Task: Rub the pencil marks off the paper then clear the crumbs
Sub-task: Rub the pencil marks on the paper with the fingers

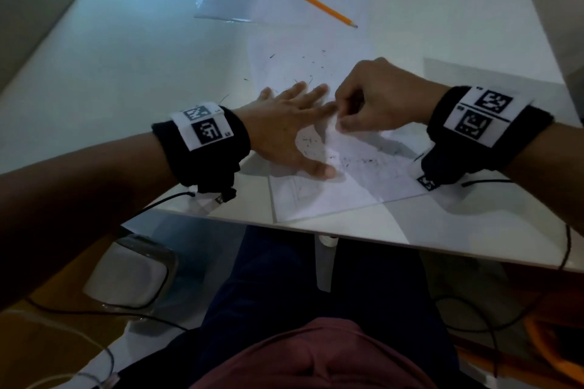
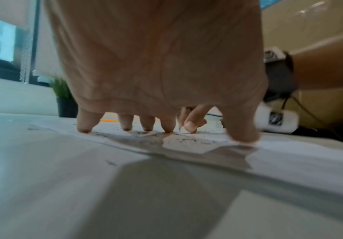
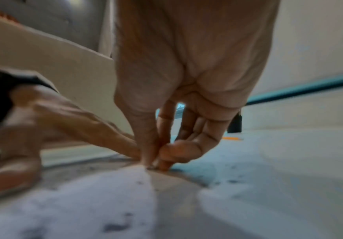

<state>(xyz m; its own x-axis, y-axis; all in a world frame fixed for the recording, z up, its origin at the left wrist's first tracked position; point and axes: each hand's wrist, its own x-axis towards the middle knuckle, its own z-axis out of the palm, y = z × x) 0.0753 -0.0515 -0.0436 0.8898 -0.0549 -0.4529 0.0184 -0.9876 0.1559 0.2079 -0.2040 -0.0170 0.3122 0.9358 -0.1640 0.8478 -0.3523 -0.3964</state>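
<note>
- Pressing the paper (image 1: 328,196) flat on the table (image 1: 126,73), your left hand (image 1: 284,123) lay spread, fingers straight.
- Your right hand (image 1: 376,98) pinched a small white eraser (image 2: 185,130) against the sheet, crumbs (image 1: 316,73) scattered around.
- Wristband markers (image 1: 208,129) carried no readable writing.

White paper (image 1: 325,199) is showing dark grey crumbs (image 1: 363,161); a yellow-orange pencil (image 1: 328,9) is lying upper centre; black wristbands (image 1: 205,161) are bearing black-and-white square-patterned tags.
</note>
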